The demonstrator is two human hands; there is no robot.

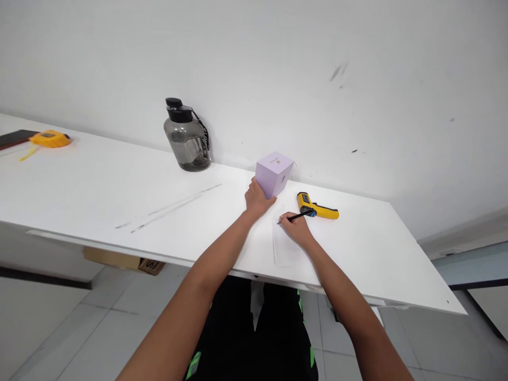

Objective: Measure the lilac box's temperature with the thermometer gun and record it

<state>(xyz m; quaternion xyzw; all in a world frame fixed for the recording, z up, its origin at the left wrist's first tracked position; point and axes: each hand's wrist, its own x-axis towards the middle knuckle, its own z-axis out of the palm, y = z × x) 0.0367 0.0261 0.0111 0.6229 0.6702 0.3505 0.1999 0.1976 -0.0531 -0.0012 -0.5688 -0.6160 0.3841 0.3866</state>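
My left hand (257, 200) grips the lower part of a light purple box (273, 172), which stands at the back of the white table near the wall. In my right hand (296, 227) is a black pen (302, 215), its tip down at a sheet of white paper (282, 251). The paper lies in front of the box, partly covered by my right hand and forearm. Just beyond the right hand rests a yellow and black infrared thermometer gun (323, 211), its display end close to the pen.
A grey see-through water bottle (187, 140) with a black lid stands against the wall. At the far left of the table (99, 185) lie a yellow tape measure (51, 138) and a dark flat object (16, 138). A cardboard box (119, 259) sits below the table.
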